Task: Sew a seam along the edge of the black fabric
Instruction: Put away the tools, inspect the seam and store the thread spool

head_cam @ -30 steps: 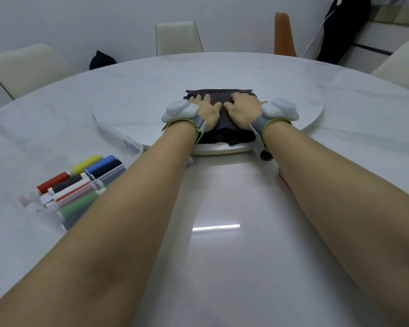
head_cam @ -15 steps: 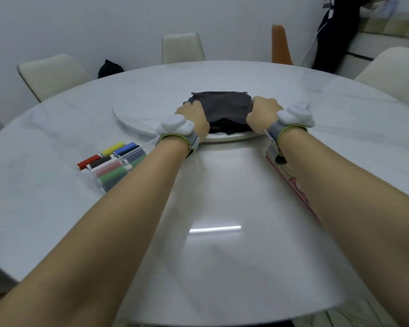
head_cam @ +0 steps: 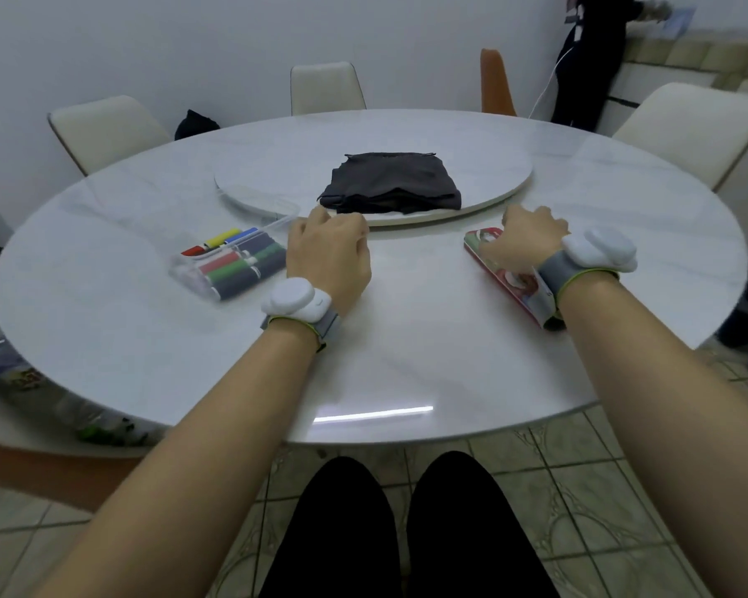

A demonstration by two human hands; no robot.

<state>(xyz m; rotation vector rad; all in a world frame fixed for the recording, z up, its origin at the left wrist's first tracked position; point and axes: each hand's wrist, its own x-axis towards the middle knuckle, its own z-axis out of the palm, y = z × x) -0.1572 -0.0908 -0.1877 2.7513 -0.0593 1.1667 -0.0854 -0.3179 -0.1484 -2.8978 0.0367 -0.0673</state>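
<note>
Head view: a round white marbled worktop (head_cam: pixel 407 347) carries a raised round turntable (head_cam: pixel 277 176) at its middle. The black fabric (head_cam: pixel 391 183) lies on the near half of the turntable, folded into a flat stack of several layers. Its near edge is close to the turntable's rim, and neither hand touches it.

A clear plastic box (head_cam: pixel 230 265) stands on the worktop to the left, just in front of the turntable. In it, thread spools (head_cam: pixel 234 269) lie on their sides in rows: red, yellow, blue, green, white and several dark ones. The box is blurred, and its clear far wall or lid reaches toward the turntable's rim; which of the two it is cannot be told.

The left hand (head_cam: pixel 329 252) is back-up between the box and the turntable's near rim, its fingers (head_cam: pixel 346 220) loosely curled under and holding nothing. A white wrist device (head_cam: pixel 296 302) sits on a grey strap at its wrist.

The right hand (head_cam: pixel 532 235) is over the far end of a flat red packet (head_cam: pixel 508 276) that lies on the worktop to the right. Its fingers are bent downward and hidden behind the knuckles, so whether they grip the packet, merely touch it or are clear of it cannot be told. This wrist bears a like device (head_cam: pixel 601 252).

Cream chairs (head_cam: pixel 327 86) ring the worktop. The person's dark-clad legs (head_cam: pixel 389 528) show below its near edge, over a tiled floor (head_cam: pixel 579 489).
</note>
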